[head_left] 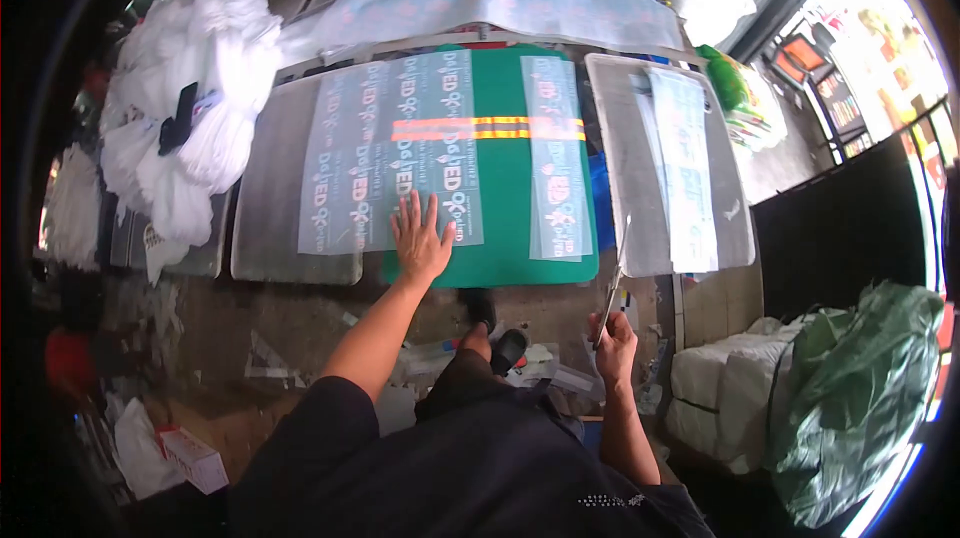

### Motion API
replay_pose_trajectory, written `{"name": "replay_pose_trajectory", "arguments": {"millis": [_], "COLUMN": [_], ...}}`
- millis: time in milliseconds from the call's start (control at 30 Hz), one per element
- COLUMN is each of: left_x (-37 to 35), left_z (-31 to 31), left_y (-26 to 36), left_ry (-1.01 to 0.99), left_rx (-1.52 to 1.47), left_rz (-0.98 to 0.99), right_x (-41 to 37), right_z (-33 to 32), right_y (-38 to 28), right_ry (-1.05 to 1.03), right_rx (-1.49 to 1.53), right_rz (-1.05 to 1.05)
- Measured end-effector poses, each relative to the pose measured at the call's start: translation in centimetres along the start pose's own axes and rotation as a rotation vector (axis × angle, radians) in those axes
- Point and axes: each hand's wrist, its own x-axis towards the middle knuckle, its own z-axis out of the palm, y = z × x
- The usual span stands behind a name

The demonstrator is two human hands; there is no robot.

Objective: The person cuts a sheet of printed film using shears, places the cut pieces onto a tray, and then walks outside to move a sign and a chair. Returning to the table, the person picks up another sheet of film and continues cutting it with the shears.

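My left hand [422, 243] lies flat with fingers spread on a wide translucent plastic sheet [345, 158] printed in white lettering. Part of that sheet rests on a green board [500, 173], and part on the grey tabletop beside it. A narrower printed strip [556, 188] lies along the board's right side. Across the board runs a yellow and orange band [488, 128], which passes under the printed plastic. Held low at the table's front edge, my right hand [617, 343] is closed around scissors [617, 288], their blades pointing up and away from me.
White plastic bags [190, 108] are heaped at the left. More printed strips [684, 168] lie on the right grey panel [735, 223], and a long sheet [480, 3] spans the back. White bundles [725, 388] and a green sack [860, 398] stand at lower right. Scraps litter the floor.
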Motion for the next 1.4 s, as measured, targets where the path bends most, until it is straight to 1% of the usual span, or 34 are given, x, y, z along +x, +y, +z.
{"name": "replay_pose_trajectory", "arguments": {"millis": [67, 133, 200, 233, 267, 333, 367, 400, 467, 500, 533, 600, 633, 667, 733, 767, 833, 867, 933, 967, 1033, 1067, 1133, 1167, 1267, 1300, 1367, 1400], "left_x": [-1.2, -0.8, -0.1, 0.2, 0.2, 0.6, 0.8, 0.8, 0.7, 0.6, 0.6, 0.6, 0.7, 0.7, 0.8, 0.9, 0.8, 0.7, 0.9, 0.9, 0.6, 0.4, 0.2, 0.4, -0.2, 0.0, -0.1, 0.1], "left_z": [0.3, 0.3, 1.0, 1.3, 1.3, 0.7, 0.5, 0.3, -0.1, -0.2, -0.1, 0.2, 0.2, 0.2, 0.3, 0.3, 0.4, 0.3, -0.1, -0.3, -1.0, -1.4, -2.4, -2.6, -0.5, -0.3, 0.5, 0.5], "left_y": [-1.5, 0.0, 2.1, 2.9, 3.1, 3.4, 2.6, 1.6, -0.6, -1.1, -1.3, -1.5, -1.5, -1.4, -1.5, -1.6, -1.7, -1.7, -1.7, -1.5, -0.8, -0.4, 0.5, 0.7, 0.6, 0.9, 1.0, 1.0], "left_ry": [-0.216, -0.242, -0.229, -0.226, -0.245, -0.253, -0.206, -0.210, -0.230, -0.219, -0.220, -0.253, -0.206, -0.204, -0.222, -0.220, -0.206, -0.204, -0.227, -0.226, -0.115, -0.114, -0.083, -0.023, -0.029, 0.052, 0.045, 0.035], "left_rx": [0.052, 0.041, -0.052, -0.111, -0.111, -0.224, -0.201, -0.202, -0.136, -0.117, -0.115, -0.094, -0.092, -0.091, -0.172, -0.172, -0.230, -0.230, -0.251, -0.251, -0.244, -0.246, -0.311, -0.339, -0.327, -0.315, -0.328, -0.339], "left_rz": [-0.002, -0.022, -0.015, 0.006, 0.000, 0.074, 0.115, 0.107, 0.222, 0.243, 0.236, 0.247, 0.270, 0.263, 0.233, 0.229, 0.220, 0.216, 0.201, 0.200, 0.225, 0.222, 0.314, 0.366, 0.358, 0.394, 0.418, 0.442], "right_x": [-0.5, -1.1, -1.7, -1.8, -2.2, -3.3, -3.4, -3.6, -4.1, -4.2, -4.2, -4.3, -4.3, -4.0, -3.1, -2.8, -2.2, -1.8, -1.0, -0.4, 0.2, 0.3, 0.4, 0.4, 0.3, 0.1, -0.3, -0.2], "right_z": [0.9, 2.1, 3.5, 3.8, 4.4, 5.2, 5.0, 4.9, 5.0, 4.8, 4.9, 5.1, 5.5, 6.0, 7.1, 7.9, 10.0, 10.9, 12.7, 13.0, 13.7, 13.8, 13.8, 14.0, 13.7, 13.7, 13.9, 14.2], "right_y": [-0.3, -0.4, 0.2, 0.2, 0.5, 0.7, 1.9, 2.4, 2.8, 2.5, 2.4, 2.5, 2.7, 2.7, 2.6, 3.1, 4.9, 5.7, 5.9, 5.8, 5.1, 4.9, 4.7, 4.6, 4.4, 3.4, 0.6, 0.1], "right_ry": [-0.116, -0.227, -0.270, -0.313, -0.334, -0.384, -0.452, -0.457, -0.573, -0.653, -0.660, -0.752, -0.784, -0.789, -0.875, -0.878, -0.802, -0.805, -0.670, -0.684, -0.655, -0.626, -0.603, -0.579, -0.600, -0.598, -0.590, -0.587], "right_rx": [-0.142, -0.122, -0.174, -0.332, -0.351, -0.271, -0.202, -0.207, -0.100, -0.020, -0.022, 0.013, 0.034, 0.029, 0.047, 0.044, 0.030, 0.027, -0.039, -0.086, -0.111, -0.134, -0.173, -0.209, -0.187, -0.190, -0.148, -0.151], "right_rz": [-0.062, 0.004, 0.012, 0.040, 0.014, 0.084, 0.137, 0.143, 0.267, 0.336, 0.339, 0.433, 0.450, 0.450, 0.556, 0.556, 0.444, 0.445, 0.359, 0.325, 0.299, 0.274, 0.269, 0.264, 0.207, 0.205, 0.276, 0.275]}}
